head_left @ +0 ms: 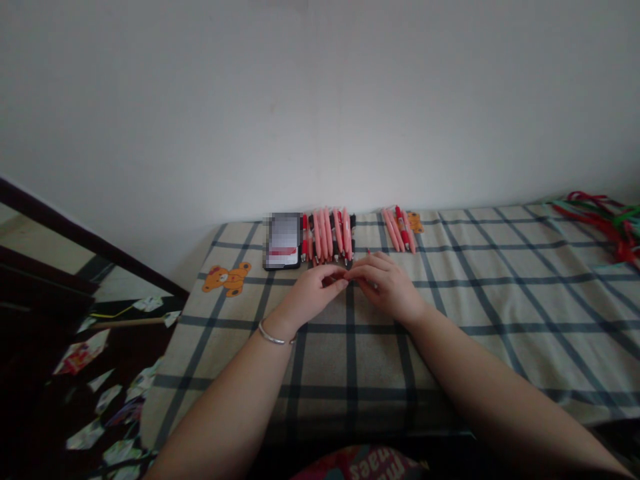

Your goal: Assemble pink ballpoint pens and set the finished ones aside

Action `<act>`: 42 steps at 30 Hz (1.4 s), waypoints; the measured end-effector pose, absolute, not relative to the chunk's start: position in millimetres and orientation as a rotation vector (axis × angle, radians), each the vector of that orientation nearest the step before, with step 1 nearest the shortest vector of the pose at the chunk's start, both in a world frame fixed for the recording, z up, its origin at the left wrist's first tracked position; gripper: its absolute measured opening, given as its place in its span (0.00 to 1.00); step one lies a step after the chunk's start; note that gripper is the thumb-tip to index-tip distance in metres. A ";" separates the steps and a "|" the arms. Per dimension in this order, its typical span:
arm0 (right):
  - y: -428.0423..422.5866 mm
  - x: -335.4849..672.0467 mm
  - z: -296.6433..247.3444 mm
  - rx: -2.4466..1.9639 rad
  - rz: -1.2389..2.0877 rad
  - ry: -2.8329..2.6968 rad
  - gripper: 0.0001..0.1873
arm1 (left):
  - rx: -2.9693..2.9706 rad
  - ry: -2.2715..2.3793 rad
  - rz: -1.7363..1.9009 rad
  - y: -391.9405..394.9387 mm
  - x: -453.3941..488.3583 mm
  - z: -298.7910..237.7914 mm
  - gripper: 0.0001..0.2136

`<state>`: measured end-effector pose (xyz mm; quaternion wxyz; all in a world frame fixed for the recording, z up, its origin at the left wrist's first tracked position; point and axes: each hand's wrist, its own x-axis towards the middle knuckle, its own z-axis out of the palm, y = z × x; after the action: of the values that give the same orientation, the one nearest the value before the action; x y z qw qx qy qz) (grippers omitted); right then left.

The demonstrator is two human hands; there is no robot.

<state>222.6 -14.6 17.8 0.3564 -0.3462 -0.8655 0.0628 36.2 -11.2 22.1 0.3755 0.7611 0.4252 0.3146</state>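
Note:
My left hand (316, 288) and my right hand (384, 283) meet fingertip to fingertip over the checked cloth (480, 313), both pinched on a small pink-red item, probably a pen, mostly hidden by the fingers. A silver bangle (274, 337) circles my left wrist. Just beyond the hands lies a row of pink and red pens (328, 235) with black clips. A smaller group of pink pens (399, 230) lies to its right.
A phone (283, 241) lies left of the pen row. Bear prints (227, 278) mark the cloth. Red and green cords (607, 217) are piled at the far right. Paper scraps (107, 393) litter the dark floor past the left edge. A pale wall stands behind.

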 end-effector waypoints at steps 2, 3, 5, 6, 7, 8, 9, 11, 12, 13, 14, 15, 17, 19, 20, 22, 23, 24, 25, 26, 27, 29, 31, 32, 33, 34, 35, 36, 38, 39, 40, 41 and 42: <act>-15.3 222.4 18.9 -0.890 0.159 -2.213 0.11 | 1.927 1.085 0.806 -10.9 35.9 21.1 0.09; -15.7 222.2 19.5 -0.891 0.152 -2.200 0.11 | 1.913 1.080 0.809 -10.7 35.6 20.4 0.09; -16.3 221.9 20.2 -0.894 0.135 -2.179 0.10 | 1.880 1.065 0.814 -10.1 34.9 19.0 0.10; -16.4 221.9 20.3 -0.893 0.129 -2.172 0.10 | 1.863 1.059 0.819 -9.8 34.5 18.4 0.10; -16.5 221.8 20.2 -0.891 0.127 -2.167 0.10 | 1.845 1.055 0.822 -9.5 34.1 18.0 0.11; -16.4 221.8 19.9 -0.891 0.129 -2.162 0.10 | 1.827 1.053 0.827 -9.2 33.8 17.7 0.11; -16.3 221.9 19.5 -0.894 0.136 -2.157 0.10 | 1.808 1.057 0.832 -8.9 33.4 17.4 0.11; -15.9 222.1 18.6 -0.905 0.155 -2.147 0.10 | 1.771 1.066 0.848 -8.5 32.9 17.1 0.12; -15.7 222.2 18.2 -0.909 0.163 -2.144 0.10 | 1.755 1.069 0.858 -8.3 32.8 16.9 0.12; -15.5 222.3 17.9 -0.912 0.169 -2.143 0.10 | 1.741 1.072 0.871 -8.1 32.7 16.8 0.12; -15.3 222.4 17.9 -0.911 0.172 -2.143 0.11 | 1.730 1.074 0.884 -8.0 32.7 16.8 0.12; -15.3 222.4 17.9 -0.905 0.175 -2.144 0.11 | 1.719 1.076 0.893 -8.0 32.8 16.9 0.12; -15.4 222.2 18.6 -0.895 0.181 -2.146 0.12 | 1.679 1.081 0.897 -8.0 33.0 17.1 0.12; -16.0 221.9 19.6 -0.895 0.194 -2.149 0.13 | 1.607 1.086 0.882 -8.1 33.3 17.0 0.13; -16.4 221.7 20.1 -0.898 0.203 -2.148 0.13 | 1.575 1.088 0.876 -8.2 33.4 16.8 0.14; -17.0 221.7 20.6 -0.905 0.218 -2.143 0.14 | 1.549 1.090 0.883 -8.2 33.6 15.8 0.14; -17.1 221.9 20.6 -0.916 0.218 -2.138 0.14 | 1.555 1.089 0.898 -8.1 33.7 15.1 0.14; -16.9 222.4 20.5 -0.945 0.205 -2.128 0.14 | 1.562 1.093 0.923 -8.0 33.8 14.4 0.13; -16.5 223.3 20.3 -0.994 0.180 -2.115 0.14 | 1.562 1.103 0.952 -7.9 33.9 13.9 0.13; -15.9 224.4 20.0 -1.065 0.143 -2.096 0.13 | 1.555 1.121 0.983 -7.9 33.9 13.5 0.13; -15.0 225.9 19.7 -1.149 0.098 -2.075 0.13 | 1.541 1.144 1.014 -7.8 33.9 13.3 0.12; -12.6 229.5 19.0 -1.328 0.005 -2.028 0.12 | 1.520 1.190 1.063 -7.6 33.6 13.9 0.11; -10.0 233.1 18.1 -1.457 -0.038 -2.013 0.10 | 1.538 1.223 1.082 -7.5 33.3 15.2 0.10; -8.7 234.6 17.5 -1.522 -0.044 -2.006 0.10 | 1.558 1.238 1.082 -7.5 33.2 15.9 0.10; -7.7 235.7 16.8 -1.585 -0.040 -2.002 0.09 | 1.581 1.252 1.077 -7.6 33.1 16.5 0.10; -6.7 236.5 16.0 -1.646 -0.028 -2.000 0.09 | 1.601 1.264 1.068 -7.8 33.0 17.0 0.10; -6.0 236.9 15.2 -1.700 -0.009 -2.000 0.10 | 1.618 1.271 1.060 -8.1 33.0 17.3 0.10; -5.4 237.0 14.4 -1.745 0.010 -2.002 0.10 | 1.635 1.271 1.055 -8.4 33.0 17.5 0.10; -4.8 236.4 13.3 -1.810 0.039 -2.008 0.10 | 1.697 1.279 1.055 -9.5 33.1 17.8 0.10; -4.6 235.9 13.1 -1.833 0.043 -2.010 0.10 | 1.755 1.296 1.059 -10.3 33.2 18.0 0.10; -4.5 235.2 13.2 -1.855 0.041 -2.013 0.10 | 1.831 1.320 1.063 -11.2 33.3 18.3 0.10; -4.5 234.6 13.4 -1.879 0.036 -2.017 0.10 | 1.922 1.348 1.063 -12.3 33.5 18.6 0.09; -4.5 233.9 13.8 -1.904 0.030 -2.023 0.11 | 2.015 1.374 1.058 -13.4 33.7 18.8 0.09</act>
<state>233.9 -4.5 13.8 0.1805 -0.6740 -0.7162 0.0105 33.7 -13.4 18.8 0.2394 0.7359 0.5017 0.3866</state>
